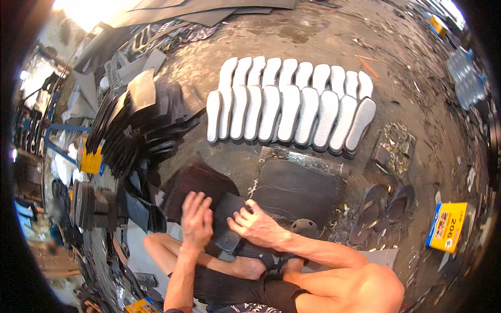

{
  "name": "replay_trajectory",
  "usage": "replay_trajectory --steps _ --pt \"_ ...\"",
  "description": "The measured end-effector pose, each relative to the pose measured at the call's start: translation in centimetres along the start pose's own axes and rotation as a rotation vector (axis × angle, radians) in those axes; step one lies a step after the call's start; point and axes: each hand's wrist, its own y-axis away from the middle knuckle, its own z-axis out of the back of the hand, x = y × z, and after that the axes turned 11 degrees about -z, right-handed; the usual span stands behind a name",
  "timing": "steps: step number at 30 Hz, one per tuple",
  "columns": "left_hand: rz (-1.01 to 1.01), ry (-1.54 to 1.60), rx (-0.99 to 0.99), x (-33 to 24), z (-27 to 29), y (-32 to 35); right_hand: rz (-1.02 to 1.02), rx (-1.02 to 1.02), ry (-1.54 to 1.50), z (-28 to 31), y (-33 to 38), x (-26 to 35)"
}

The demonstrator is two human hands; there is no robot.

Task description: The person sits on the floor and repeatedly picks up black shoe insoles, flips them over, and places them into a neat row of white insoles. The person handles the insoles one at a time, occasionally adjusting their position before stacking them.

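My left hand point(197, 221) lies with its fingers stretched out over a dark brown sheet point(195, 182), which is smeared by motion. A flat dark grey piece point(225, 232) slants between my two hands, above my crossed legs. The fingers of my right hand point(258, 225) curl over its right edge; the underside of that grip is hidden. Just beyond lies a black slab point(297, 188) on a work board, with thin curved lines across its surface. A round dark object point(304, 228) rests at the slab's near edge.
Two rows of white-topped shoe soles point(289, 112) stand ahead. Stacked dark sheets point(141, 125) lean at the left. Flip-flops point(369, 213), a yellow-and-blue box point(448, 227) and a scrap-covered block point(395, 148) lie to the right. Clear plastic bottles point(467, 81) stand farther off.
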Motion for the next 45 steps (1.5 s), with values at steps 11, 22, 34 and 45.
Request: replay_trajectory --steps 11,22,34,45 --pt "0.385 0.277 0.301 15.9 -7.8 8.9 -0.500 -0.001 -0.605 14.3 6.7 -5.1" --pt "0.275 0.094 0.013 13.1 -6.5 3.1 -1.209 -0.205 -0.860 5.0 15.2 -15.1" --pt "0.310 0.387 0.059 -11.7 -15.6 -5.9 -1.315 -0.591 -0.149 9.5 11.2 -22.6" --pt "0.300 0.461 0.024 -11.7 -17.2 -4.5 -1.602 -0.586 -0.131 6.5 9.6 -33.0"
